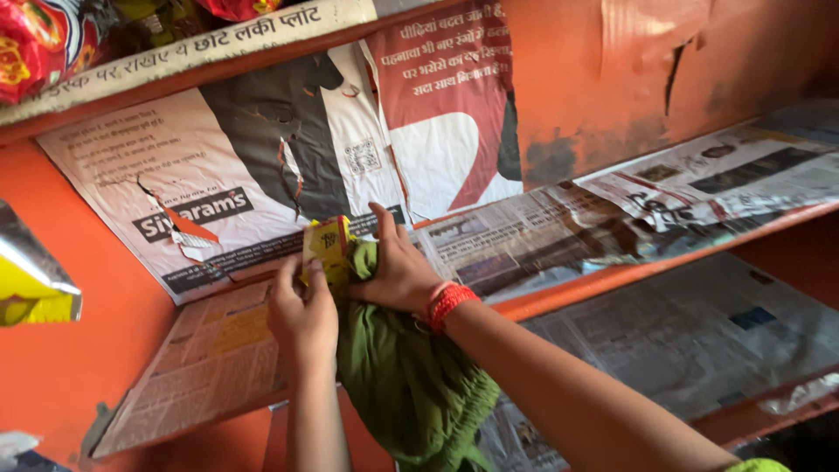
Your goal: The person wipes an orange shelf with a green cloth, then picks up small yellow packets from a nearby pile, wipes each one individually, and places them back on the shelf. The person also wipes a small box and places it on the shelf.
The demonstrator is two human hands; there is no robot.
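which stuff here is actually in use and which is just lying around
In use: left hand, right hand, yellow packet, green cloth.
Lying about: newspaper lining on the orange shelf, foil packs on the top shelf, yellow pouch at the left edge.

Lit by soft, warm daylight, brightest toward 3 o'clock, where the pale newspaper sheets lining the orange painted shelves [699,188] look washed out and slightly glary. Dimmer toward 9 and 12 o'clock, with a band of shadow under the upper shelf edge. Darkest at 5 o'clock, in the corner below the lowest shelf. Soft shadow beneath the crumpled green cloth [411,385] and along the forearms. Sharpest around the centre, at the small yellow cardboard packet [325,247] and the torn glossy poster [218,192] behind it. Blurred at 9 o'clock, on the shiny yellow and silver foil pouch [31,284], with a bright sheen across its top. Mild softness and stretching toward the corners, and the whole view tilted.
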